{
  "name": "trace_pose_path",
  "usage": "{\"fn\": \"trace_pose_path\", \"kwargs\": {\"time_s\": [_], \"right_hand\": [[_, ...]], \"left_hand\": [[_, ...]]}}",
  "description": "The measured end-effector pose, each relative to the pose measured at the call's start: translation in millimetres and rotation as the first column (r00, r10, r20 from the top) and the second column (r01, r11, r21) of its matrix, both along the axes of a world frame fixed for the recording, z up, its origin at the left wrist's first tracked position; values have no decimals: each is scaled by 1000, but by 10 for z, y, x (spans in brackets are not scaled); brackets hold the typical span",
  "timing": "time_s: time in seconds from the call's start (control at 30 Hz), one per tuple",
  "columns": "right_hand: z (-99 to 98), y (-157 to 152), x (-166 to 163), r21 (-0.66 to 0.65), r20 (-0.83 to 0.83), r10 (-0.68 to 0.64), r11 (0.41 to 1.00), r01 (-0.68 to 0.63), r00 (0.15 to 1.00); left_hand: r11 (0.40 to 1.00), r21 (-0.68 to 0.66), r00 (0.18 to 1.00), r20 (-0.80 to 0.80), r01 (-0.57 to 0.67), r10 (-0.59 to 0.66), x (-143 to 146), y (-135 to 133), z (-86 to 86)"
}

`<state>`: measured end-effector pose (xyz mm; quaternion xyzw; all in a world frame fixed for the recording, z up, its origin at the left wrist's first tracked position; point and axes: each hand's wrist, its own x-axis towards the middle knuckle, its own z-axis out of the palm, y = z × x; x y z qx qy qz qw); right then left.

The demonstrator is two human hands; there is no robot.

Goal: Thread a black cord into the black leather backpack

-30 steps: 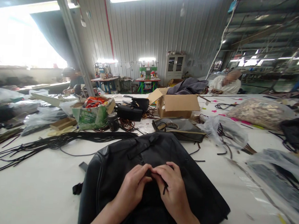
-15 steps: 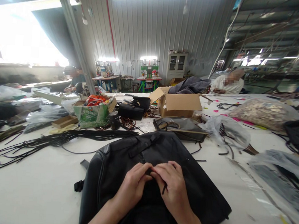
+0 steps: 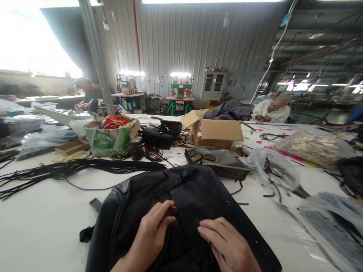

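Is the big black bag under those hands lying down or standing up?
Lying down: the bag rests on the table with its broad side facing up.

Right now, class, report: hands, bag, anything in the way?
Left hand, right hand apart at black bag. Bag lying on white table. Black cords beyond, leftward, none seen across bag.
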<state>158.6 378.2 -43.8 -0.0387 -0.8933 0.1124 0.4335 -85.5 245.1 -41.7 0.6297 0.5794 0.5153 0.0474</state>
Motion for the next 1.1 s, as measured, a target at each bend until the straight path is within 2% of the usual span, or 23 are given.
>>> {"fn": "trace_pose_path", "kwargs": {"time_s": [0.13, 0.23, 0.37, 0.47, 0.7, 1.1], "right_hand": [[128, 46, 3, -76, -5, 76, 994, -76, 997], [197, 38, -116, -82, -6, 70, 994, -70, 998], [156, 14, -336, -31, 35, -46, 998, 47, 998], [97, -10, -462, 13, 43, -82, 997, 81, 996], [86, -99, -507, -29, 9, -132, 991, 132, 991], [108, -100, -534, -40, -8, -83, 996, 82, 997]], "left_hand": [[1000, 2, 1000, -18, 25, -25, 9, -2, -16], [998, 1, 998, -10, 57, -57, 26, 6, -6], [996, -24, 996, 11, 83, -83, 41, 11, 3], [996, -14, 997, 8, 83, -83, 48, 12, 0], [998, -3, 998, -1, 64, -64, 47, 22, -6], [996, -39, 996, 14, 86, -86, 49, 28, -52]]}}
